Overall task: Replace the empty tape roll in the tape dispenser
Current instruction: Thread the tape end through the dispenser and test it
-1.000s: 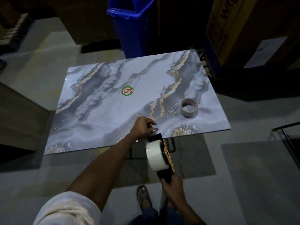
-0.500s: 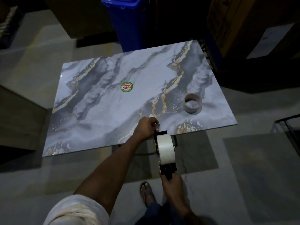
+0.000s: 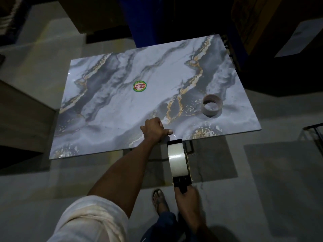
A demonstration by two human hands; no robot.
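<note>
My right hand (image 3: 187,198) grips the black handle of the tape dispenser (image 3: 181,182), held in the air just off the table's near edge. A full roll of clear tape (image 3: 176,158) sits in the dispenser. My left hand (image 3: 154,131) rests over the near edge of the marble-patterned table (image 3: 108,105), fingers curled, pinching the clear tape end at the dispenser's front. The empty cardboard tape core (image 3: 211,105) lies flat on the table's right side.
A round green-and-red sticker (image 3: 139,86) is on the table's middle. A blue bin (image 3: 145,21) stands behind the table, with dark cardboard boxes at the back right. My sandalled foot (image 3: 160,199) is on the grey floor below the dispenser.
The dispenser has turned from tilted left to pointing straight at the table edge. My left hand stayed at the dispenser's front. The camera tilted down.
</note>
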